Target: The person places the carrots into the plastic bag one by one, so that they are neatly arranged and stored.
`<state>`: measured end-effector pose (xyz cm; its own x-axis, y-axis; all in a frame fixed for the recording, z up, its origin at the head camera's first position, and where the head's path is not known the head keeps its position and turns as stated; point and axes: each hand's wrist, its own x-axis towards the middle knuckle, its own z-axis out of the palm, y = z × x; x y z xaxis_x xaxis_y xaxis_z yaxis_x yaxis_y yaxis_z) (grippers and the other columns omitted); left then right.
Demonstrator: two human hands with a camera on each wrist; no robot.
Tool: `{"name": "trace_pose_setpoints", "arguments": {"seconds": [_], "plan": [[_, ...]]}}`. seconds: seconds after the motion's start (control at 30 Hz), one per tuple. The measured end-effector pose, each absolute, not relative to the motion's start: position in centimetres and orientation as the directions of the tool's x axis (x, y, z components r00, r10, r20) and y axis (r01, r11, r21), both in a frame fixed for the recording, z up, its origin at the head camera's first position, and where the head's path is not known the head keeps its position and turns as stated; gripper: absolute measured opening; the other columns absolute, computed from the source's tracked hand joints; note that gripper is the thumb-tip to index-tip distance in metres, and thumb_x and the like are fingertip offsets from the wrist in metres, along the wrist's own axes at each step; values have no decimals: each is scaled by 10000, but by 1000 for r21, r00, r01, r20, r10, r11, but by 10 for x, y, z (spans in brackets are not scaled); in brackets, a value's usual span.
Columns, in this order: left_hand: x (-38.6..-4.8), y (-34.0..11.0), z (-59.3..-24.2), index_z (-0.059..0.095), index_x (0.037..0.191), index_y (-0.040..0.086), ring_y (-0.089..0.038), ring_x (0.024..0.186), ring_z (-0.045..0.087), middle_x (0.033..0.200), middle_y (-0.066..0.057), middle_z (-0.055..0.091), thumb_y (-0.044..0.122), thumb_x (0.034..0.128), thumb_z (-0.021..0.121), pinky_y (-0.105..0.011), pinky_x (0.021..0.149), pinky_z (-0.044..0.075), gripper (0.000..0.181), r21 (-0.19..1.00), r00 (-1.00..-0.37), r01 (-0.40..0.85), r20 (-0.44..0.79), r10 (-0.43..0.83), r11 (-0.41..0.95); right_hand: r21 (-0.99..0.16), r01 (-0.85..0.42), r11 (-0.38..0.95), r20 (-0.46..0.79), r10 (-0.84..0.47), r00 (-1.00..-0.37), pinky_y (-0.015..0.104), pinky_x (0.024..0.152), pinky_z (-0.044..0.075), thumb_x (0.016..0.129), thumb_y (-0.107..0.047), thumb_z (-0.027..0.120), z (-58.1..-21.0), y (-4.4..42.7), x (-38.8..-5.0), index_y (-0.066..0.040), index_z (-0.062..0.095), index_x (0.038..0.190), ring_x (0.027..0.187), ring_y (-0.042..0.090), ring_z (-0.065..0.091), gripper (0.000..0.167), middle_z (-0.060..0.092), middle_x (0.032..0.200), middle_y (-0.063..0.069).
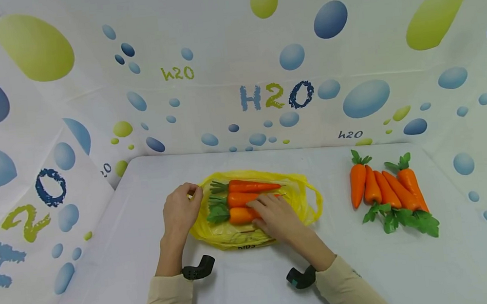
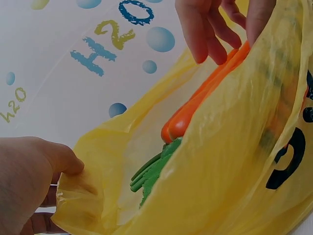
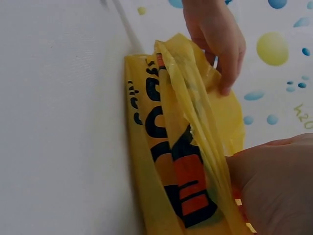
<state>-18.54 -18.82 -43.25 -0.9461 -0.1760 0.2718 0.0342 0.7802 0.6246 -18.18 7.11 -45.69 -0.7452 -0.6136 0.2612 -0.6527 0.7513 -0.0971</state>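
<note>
A yellow plastic bag (image 1: 223,239) lies on the table with its mouth spread open, and three orange toy carrots (image 1: 251,186) with green tops rest on it, side by side. My left hand (image 1: 181,209) pinches the bag's left edge between thumb and fingers, which the left wrist view also shows. My right hand (image 1: 278,217) is over the lower two carrots, its fingers loosely bent and spread around their narrow ends. In the right wrist view, the bag's printed side (image 3: 171,147) hides the carrots and most of the right fingers.
To the right on the white table (image 1: 256,288) lies a group of several more toy carrots (image 1: 390,189) with leafy tops. Behind the table hangs a white sheet (image 1: 214,27) with blue and green spots. A bag handle loop (image 1: 316,199) sticks out at the right.
</note>
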Motion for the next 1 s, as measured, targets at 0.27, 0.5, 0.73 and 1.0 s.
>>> {"name": "trace_pose_setpoints", "arguments": {"seconds": [0.27, 0.5, 0.73, 1.0], "plan": [[-185, -188, -433, 716, 1085, 27, -255, 746, 629, 1018, -152, 738, 283, 994, 576, -339, 642, 500, 306, 627, -948, 28, 263, -178, 778, -148, -624, 767, 264, -578, -772, 431, 1018, 491, 946, -363, 681, -446, 76, -181, -176, 596, 1315, 1141, 224, 578, 422, 609, 1256, 20], [-186, -188, -433, 713, 1087, 30, -249, 730, 619, 1020, -150, 736, 288, 995, 573, -334, 636, 494, 308, 625, -948, 26, 263, -178, 780, -148, -633, 760, 336, -563, -755, 441, 985, 499, 937, -386, 688, -439, 81, -182, -158, 618, 1294, 1113, 238, 582, 429, 626, 1232, 25], [-186, -188, -434, 715, 1080, 33, -238, 711, 613, 1011, -145, 738, 287, 991, 577, -302, 613, 477, 303, 623, -945, 31, 273, -181, 782, -128, -644, 755, 432, -542, -721, 431, 950, 516, 919, -368, 713, -434, 86, -183, -132, 632, 1272, 1098, 258, 607, 433, 645, 1186, 51], [-186, -188, -434, 717, 1083, 36, -240, 713, 613, 1018, -142, 738, 286, 992, 576, -313, 615, 482, 301, 630, -949, 26, 260, -180, 776, -149, -636, 758, 534, -480, -696, 392, 874, 531, 901, -348, 733, -424, 94, -186, -118, 653, 1245, 1013, 255, 610, 422, 645, 1108, 68]]}}
